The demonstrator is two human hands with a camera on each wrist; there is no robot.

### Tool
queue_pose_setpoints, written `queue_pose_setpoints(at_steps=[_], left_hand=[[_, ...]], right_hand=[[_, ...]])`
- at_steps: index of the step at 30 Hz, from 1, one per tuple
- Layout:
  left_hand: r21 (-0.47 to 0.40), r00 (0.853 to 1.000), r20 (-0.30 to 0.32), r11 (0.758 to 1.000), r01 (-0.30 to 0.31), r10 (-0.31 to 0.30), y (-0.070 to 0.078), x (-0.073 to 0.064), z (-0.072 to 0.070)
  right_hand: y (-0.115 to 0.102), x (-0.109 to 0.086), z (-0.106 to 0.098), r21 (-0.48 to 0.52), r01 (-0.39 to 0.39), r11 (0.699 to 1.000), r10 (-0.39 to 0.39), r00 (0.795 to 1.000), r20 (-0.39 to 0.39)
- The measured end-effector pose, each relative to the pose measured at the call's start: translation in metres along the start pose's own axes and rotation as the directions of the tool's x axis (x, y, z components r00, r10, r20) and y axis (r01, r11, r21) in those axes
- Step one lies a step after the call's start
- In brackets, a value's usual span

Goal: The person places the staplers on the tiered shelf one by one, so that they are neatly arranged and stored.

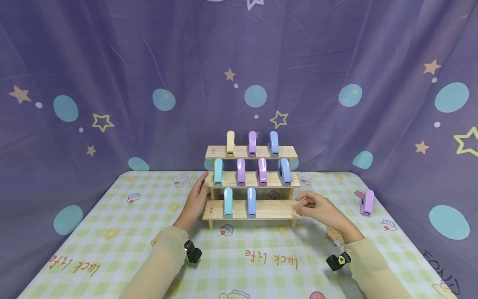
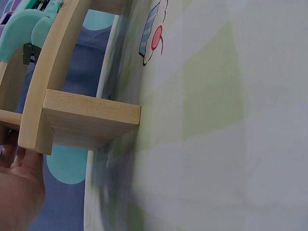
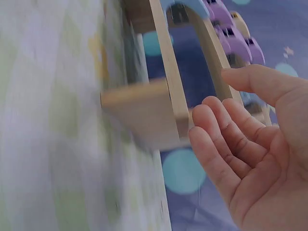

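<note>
A three-tier wooden display rack [image 1: 274,209] stands on the table and carries several small staplers. On the bottom tier are a teal stapler [image 1: 228,203] and a blue stapler [image 1: 251,203]. Teal, purple [image 1: 240,172] and blue ones fill the middle tier; a yellow stapler [image 1: 230,143], a purple one and a blue one are on top. My left hand [image 1: 196,201] lies along the rack's left end, its fingers partly hidden behind the wood in the left wrist view. Beside the bottom tier's right end, my right hand [image 3: 260,149] holds nothing, fingers loosely bent.
A lone purple stapler [image 1: 367,202] stands on the table to the right, apart from the rack. A green-and-white checked cloth [image 1: 127,249] covers the table. Behind it hangs a purple curtain [image 1: 194,54] with stars and dots.
</note>
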State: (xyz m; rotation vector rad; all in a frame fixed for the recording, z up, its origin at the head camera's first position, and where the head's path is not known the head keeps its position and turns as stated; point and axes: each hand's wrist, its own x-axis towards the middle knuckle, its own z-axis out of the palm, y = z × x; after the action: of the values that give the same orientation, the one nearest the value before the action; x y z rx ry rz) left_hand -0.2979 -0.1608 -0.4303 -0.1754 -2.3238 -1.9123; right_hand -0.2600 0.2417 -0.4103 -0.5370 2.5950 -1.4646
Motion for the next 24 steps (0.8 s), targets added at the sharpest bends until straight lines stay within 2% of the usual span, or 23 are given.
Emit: queue_pose_setpoints(at_steps=[4,8,11,16,24], left_hand=[[-0.007,1.0,-0.005,1.0,-0.009,0.009,0.0,0.0,-0.001],[-0.018,1.0,-0.005,1.0,-0.02,0.02,0.0,0.0,-0.001],[-0.017,1.0,-0.004,1.0,-0.016,0.016,0.0,0.0,0.0],[-0.011,1.0,-0.004,1.0,-0.012,0.012,0.001,-0.001,0.0],[-0.014,1.0,-0.002,1.0,-0.008,0.008,0.0,-0.001,0.0]], right_hand=[[0.009,-0.007,-0.017,-0.097,-0.025,0.995,0.018,0.997,-0.072],[0.022,-0.015,-0.036,-0.198,-0.061,0.978,0.029,0.986,-0.163],[0.032,-0.021,-0.049,-0.224,-0.088,0.971,0.038,0.975,-0.218],[0.047,-0.032,-0.071,-0.244,-0.142,0.959,0.063,0.949,-0.307],[0.067,-0.046,-0.097,-0.282,-0.279,0.918,0.132,0.885,-0.447]])
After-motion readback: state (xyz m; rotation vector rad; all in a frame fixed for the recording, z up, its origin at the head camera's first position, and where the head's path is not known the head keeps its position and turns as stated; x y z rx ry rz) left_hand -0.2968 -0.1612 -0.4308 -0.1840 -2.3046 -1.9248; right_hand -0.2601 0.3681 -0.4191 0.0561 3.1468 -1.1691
